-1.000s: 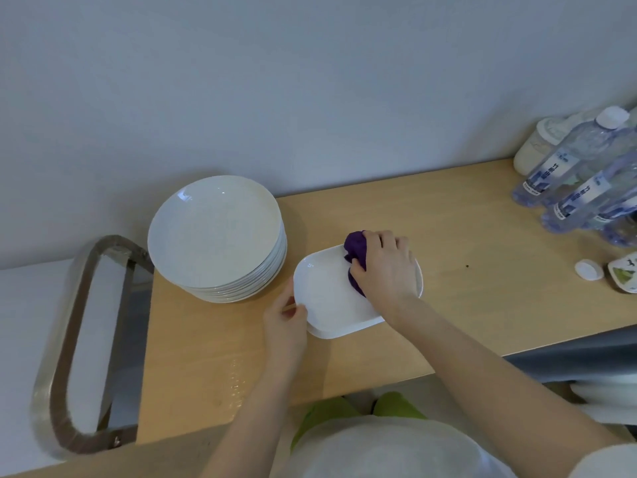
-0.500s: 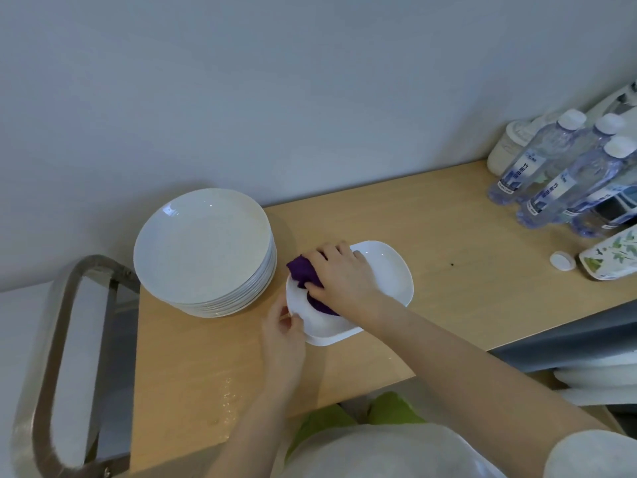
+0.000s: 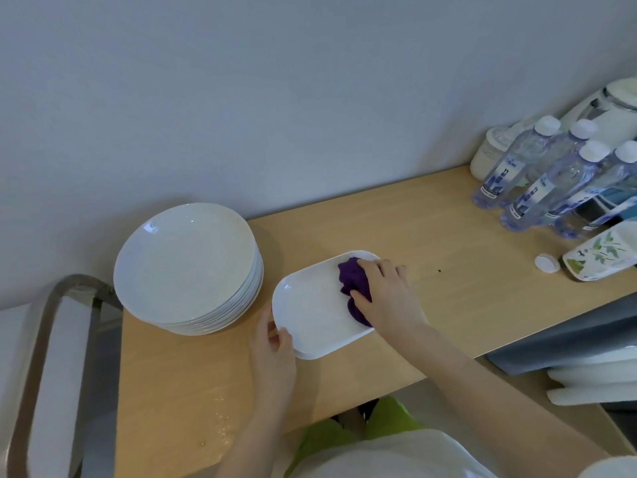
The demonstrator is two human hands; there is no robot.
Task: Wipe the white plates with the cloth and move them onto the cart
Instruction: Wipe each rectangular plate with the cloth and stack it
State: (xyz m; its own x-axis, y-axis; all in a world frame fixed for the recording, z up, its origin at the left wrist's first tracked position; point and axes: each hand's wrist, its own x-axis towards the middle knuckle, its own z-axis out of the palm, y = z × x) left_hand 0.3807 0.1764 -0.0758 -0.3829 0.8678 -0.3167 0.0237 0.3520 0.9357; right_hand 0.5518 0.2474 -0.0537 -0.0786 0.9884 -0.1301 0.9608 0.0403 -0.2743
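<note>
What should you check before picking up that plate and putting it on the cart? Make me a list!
1. Left hand grips the plate edge: ok.
2. Right hand is off the plate: not ok, it presses the cloth onto it.
3. Plate wiped all over: cannot tell.
4. Plate sits flat on the table, clear of the stack: ok, there is a gap between them.
5. Room on the cart: cannot tell, only its handle and an edge show.
6. Path dry: not ok, wet drops lie on the table near the left arm.
</note>
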